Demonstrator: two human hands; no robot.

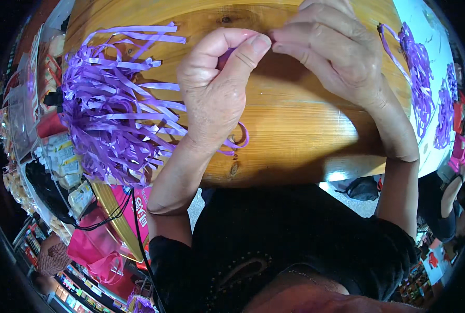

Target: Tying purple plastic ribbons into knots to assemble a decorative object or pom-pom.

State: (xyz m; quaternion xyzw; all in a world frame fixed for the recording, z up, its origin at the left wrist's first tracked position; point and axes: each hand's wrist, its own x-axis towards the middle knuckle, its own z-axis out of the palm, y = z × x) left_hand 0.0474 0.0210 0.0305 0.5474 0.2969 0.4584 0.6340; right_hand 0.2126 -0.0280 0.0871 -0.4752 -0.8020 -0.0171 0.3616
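A round wooden table (295, 130) fills the frame, with shelves of packaged goods crowding the lower left. At upper centre, the left hand (217, 88) pinches a thin purple ribbon strip (236, 143) between thumb and forefinger, while the right hand (331, 52) meets it fingertip to fingertip, apparently nipping the same strip so it stays taut; its loose end curls below the left wrist. A shredded purple ribbon bundle (112, 104) lies at left, within easy reach. More purple ribbon pieces (418, 83) rest at the upper right.
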